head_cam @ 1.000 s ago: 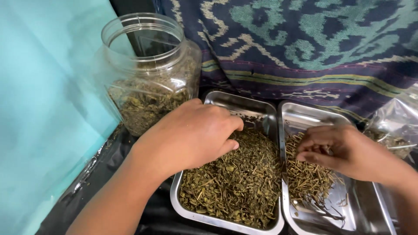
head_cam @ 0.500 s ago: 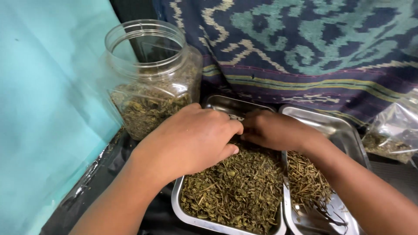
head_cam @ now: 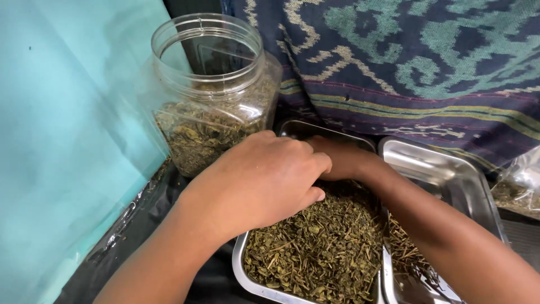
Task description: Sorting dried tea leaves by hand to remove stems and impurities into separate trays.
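— Grip first: what do we see of our two hands?

— Our left hand lies palm down over the 10 o'clock part of the left steel tray, fingers curled into the dried green leaves; whether it pinches any of them we cannot tell. Our right hand reaches across from 3 o'clock into the same tray's far end at 12 o'clock, mostly tucked behind the left hand, so its grip is hidden from us too.

— Now, from the largest thing down?

— A turquoise sheet fills 9 o'clock. A dark woven cloth with teal and cream patterns hangs across 12 to 2 o'clock. A clear, lidless plastic jar, partly full of the same leaf, stands at 11 o'clock, just beside the tray.

— And the smaller things?

— The right steel tray touches the left one; it holds thin dry stems under our right forearm. A clear plastic bag sits at 3 o'clock. Black film covers the tabletop at 8 o'clock.
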